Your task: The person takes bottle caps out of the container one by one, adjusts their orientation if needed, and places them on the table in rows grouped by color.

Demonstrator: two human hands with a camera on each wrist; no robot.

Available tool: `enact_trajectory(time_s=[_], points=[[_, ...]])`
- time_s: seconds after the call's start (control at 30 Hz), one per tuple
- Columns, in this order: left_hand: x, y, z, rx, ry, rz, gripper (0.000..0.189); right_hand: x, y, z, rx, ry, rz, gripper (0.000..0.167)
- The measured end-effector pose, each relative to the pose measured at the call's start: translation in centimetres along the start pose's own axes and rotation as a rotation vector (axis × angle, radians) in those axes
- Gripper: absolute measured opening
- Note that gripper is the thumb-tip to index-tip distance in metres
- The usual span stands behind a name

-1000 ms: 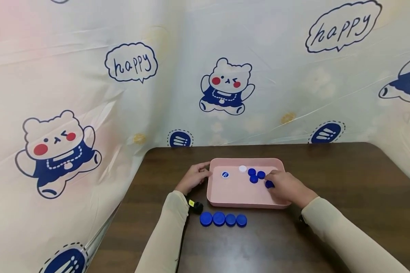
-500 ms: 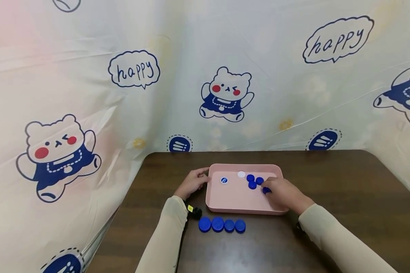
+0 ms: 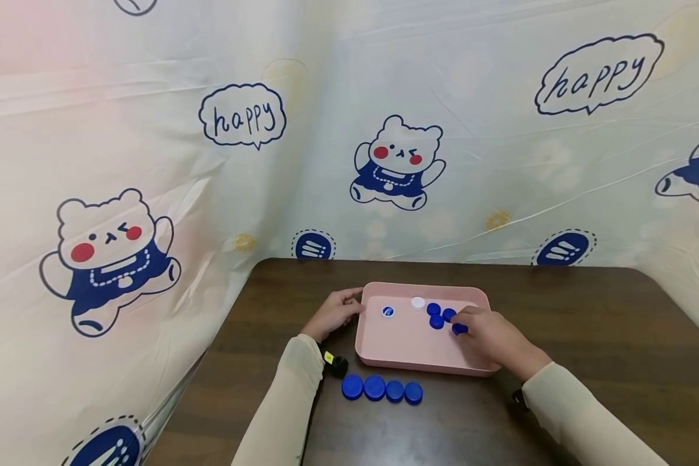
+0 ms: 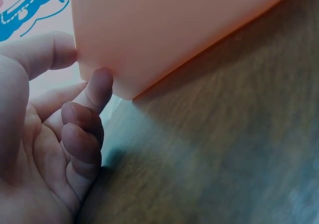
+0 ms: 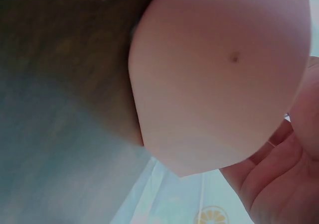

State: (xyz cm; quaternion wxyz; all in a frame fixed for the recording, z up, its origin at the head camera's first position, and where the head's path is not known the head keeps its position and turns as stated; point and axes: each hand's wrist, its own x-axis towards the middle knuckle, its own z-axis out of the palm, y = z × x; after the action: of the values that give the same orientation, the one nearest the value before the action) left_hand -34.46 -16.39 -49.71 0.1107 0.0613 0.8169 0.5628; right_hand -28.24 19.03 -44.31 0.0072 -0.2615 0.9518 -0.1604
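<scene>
In the head view a pink tray (image 3: 408,353) sits on the table. My left hand (image 3: 331,314) touches the tray's left side with its thumb and fingertips; the left wrist view shows its other fingers loosely bent beside the tray wall. My right hand (image 3: 495,333) reaches over the right rim and pinches a blue bottle cap (image 3: 459,329) inside the tray. Close by are several more blue bottle caps (image 3: 436,321), with a white cap (image 3: 418,303) to their left. Farther left lies a white cap with a blue mark (image 3: 388,311). The right wrist view hides the right fingertips behind the tray wall.
On the dark wooden table (image 3: 384,433), in front of the tray, several blue caps (image 3: 375,388) stand in a row. A black object with a yellow tag (image 3: 338,366) is at the left wrist. Behind the table hangs a printed curtain (image 3: 472,162).
The head view has shifted slightly. Both hands stay nearly in place, the left at the tray's side, the right still pinching the blue cap, which is slightly closer to the other caps.
</scene>
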Motion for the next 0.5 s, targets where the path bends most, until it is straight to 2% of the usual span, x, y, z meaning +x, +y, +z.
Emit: enact_trajectory(time_s=[0.4, 0.5], points=[[0.35, 0.13, 0.01, 0.023, 0.012, -0.009, 0.052, -0.71, 0.12, -0.21, -0.001, 0.048, -0.051, 0.032], [0.23, 0.04, -0.17, 0.017, 0.014, 0.007, 0.052, -0.71, -0.08, -0.05, -0.015, 0.056, -0.053, 0.031]])
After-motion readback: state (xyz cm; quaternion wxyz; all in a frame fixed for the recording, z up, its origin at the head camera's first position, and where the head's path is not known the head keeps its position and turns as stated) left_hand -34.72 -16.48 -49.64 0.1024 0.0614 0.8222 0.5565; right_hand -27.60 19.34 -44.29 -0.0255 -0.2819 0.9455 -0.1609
